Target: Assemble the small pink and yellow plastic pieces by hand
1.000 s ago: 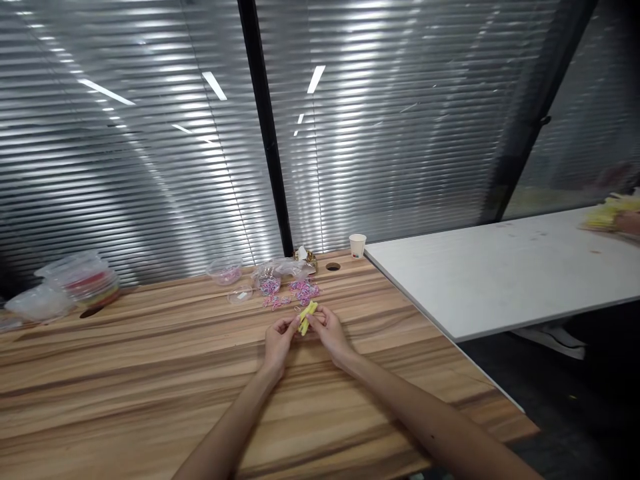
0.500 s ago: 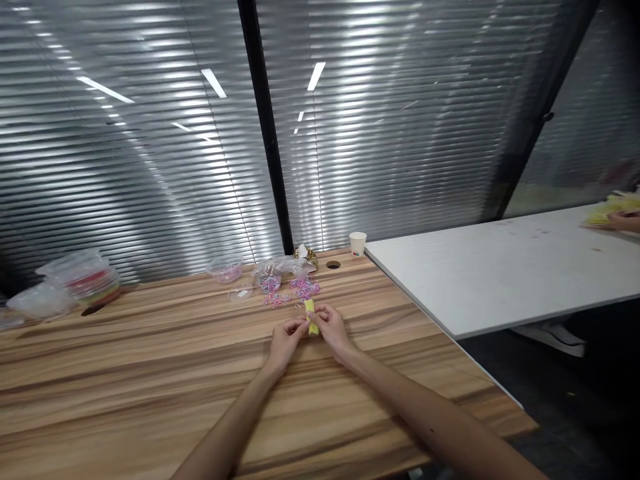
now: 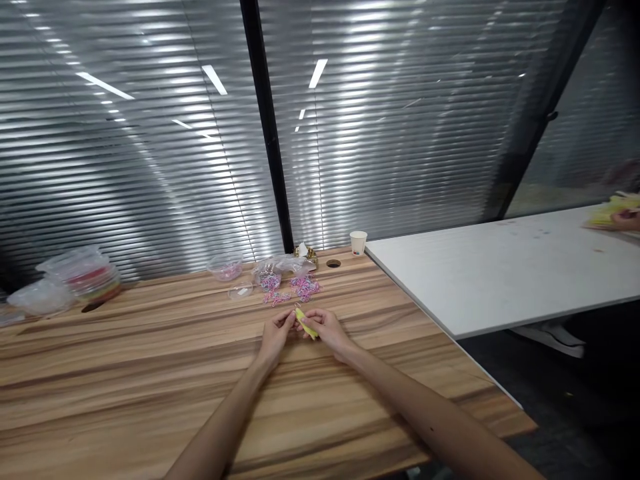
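Observation:
A small, soft-looking yellow strip (image 3: 307, 324) is held low over the wooden table, slanting down to the right. My right hand (image 3: 327, 328) grips it between thumb and fingers. Pinched closed at its upper left edge is my left hand (image 3: 277, 333); what lies between those fingertips is too small to make out. Just beyond the strip is a thin pale loop (image 3: 297, 305). Farther back lies a loose pile of small pink, purple and blue pieces (image 3: 306, 288), with more scattered to its left.
Behind the pile are a clear plastic bag (image 3: 295, 265), a clear tub (image 3: 226, 268) and a round lid (image 3: 241, 291). A paper cup (image 3: 358, 243) stands near the table corner. Stacked plastic containers (image 3: 95, 277) sit at left. Another person's hand (image 3: 627, 220) holds yellow material at the white table (image 3: 500, 273).
The yellow strip has tilted from nearly upright to a slant, and its upper end now looks narrower. Both hands have shifted slightly left and nearer to me.

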A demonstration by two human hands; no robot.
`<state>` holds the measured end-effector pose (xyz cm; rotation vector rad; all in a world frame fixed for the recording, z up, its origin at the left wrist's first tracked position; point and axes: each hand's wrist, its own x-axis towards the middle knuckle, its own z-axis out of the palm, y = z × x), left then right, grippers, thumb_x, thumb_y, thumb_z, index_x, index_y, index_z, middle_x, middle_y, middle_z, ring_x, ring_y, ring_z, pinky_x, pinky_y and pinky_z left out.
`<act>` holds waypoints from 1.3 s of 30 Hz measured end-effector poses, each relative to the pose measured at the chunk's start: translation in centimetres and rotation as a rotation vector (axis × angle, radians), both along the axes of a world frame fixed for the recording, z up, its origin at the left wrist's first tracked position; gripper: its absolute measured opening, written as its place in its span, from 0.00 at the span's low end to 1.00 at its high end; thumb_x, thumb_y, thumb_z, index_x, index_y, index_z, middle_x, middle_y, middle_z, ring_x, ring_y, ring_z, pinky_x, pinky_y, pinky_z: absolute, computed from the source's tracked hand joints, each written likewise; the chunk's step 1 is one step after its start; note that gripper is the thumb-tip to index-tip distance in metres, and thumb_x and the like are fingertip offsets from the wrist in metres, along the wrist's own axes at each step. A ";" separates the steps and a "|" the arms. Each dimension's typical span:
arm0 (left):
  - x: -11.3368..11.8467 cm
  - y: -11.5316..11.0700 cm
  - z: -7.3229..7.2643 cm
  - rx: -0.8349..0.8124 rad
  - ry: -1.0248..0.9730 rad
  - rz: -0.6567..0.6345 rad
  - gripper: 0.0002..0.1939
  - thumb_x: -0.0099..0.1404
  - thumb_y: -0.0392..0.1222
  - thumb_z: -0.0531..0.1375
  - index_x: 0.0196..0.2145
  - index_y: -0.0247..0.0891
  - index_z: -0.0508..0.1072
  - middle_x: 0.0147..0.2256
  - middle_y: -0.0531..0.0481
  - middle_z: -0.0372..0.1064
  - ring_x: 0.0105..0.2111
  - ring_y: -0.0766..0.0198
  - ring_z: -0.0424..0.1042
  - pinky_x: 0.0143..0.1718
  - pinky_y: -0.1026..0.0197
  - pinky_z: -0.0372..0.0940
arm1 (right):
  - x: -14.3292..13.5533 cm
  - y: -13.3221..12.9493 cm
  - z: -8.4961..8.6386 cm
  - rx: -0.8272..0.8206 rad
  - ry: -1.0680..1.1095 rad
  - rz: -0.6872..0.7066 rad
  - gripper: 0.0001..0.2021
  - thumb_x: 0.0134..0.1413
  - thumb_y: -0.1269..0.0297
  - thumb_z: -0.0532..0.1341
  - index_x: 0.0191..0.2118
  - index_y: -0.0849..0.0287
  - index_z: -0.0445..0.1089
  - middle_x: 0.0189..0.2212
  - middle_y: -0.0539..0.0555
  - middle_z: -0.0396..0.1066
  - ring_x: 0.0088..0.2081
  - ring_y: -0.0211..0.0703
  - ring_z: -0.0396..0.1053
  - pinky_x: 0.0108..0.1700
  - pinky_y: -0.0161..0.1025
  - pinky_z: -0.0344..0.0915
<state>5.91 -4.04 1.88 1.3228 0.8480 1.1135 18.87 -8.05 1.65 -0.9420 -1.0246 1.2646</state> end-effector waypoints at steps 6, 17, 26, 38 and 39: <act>-1.0 0.3 0.4 -0.012 0.047 -0.154 0.20 0.48 0.44 0.64 0.39 0.33 0.74 0.27 0.47 0.71 0.25 0.67 0.66 0.30 0.65 0.62 | 1.2 -0.3 0.7 -0.040 -0.092 0.148 0.18 0.37 0.52 0.64 0.28 0.64 0.72 0.27 0.55 0.71 0.21 0.31 0.61 0.23 0.29 0.55; -1.5 0.3 1.0 0.043 0.244 -0.253 0.13 0.50 0.47 0.62 0.25 0.31 0.70 0.19 0.51 0.67 0.21 0.69 0.63 0.24 0.68 0.57 | 2.5 0.2 0.4 0.024 -0.289 0.313 0.20 0.42 0.50 0.61 0.29 0.67 0.72 0.25 0.56 0.69 0.20 0.31 0.60 0.23 0.30 0.55; -1.1 0.0 1.6 0.077 0.282 -0.168 0.16 0.49 0.50 0.61 0.24 0.32 0.68 0.20 0.51 0.66 0.21 0.69 0.63 0.24 0.67 0.57 | 2.4 -0.1 0.2 0.254 -0.707 0.233 0.17 0.53 0.54 0.54 0.32 0.65 0.71 0.21 0.52 0.68 0.22 0.34 0.62 0.27 0.30 0.57; -1.2 0.6 0.5 0.060 0.177 -0.181 0.14 0.50 0.46 0.62 0.30 0.32 0.69 0.21 0.53 0.65 0.21 0.71 0.62 0.25 0.68 0.58 | 2.4 -0.2 0.4 0.404 -0.920 0.193 0.17 0.59 0.61 0.47 0.30 0.65 0.69 0.20 0.50 0.64 0.22 0.33 0.59 0.27 0.29 0.53; -1.3 0.6 0.5 0.052 0.156 -0.185 0.14 0.49 0.46 0.62 0.30 0.32 0.69 0.22 0.53 0.66 0.22 0.70 0.63 0.26 0.68 0.58 | 2.5 -0.1 0.4 0.390 -0.904 0.196 0.17 0.58 0.61 0.47 0.28 0.65 0.68 0.19 0.50 0.63 0.22 0.33 0.58 0.27 0.29 0.53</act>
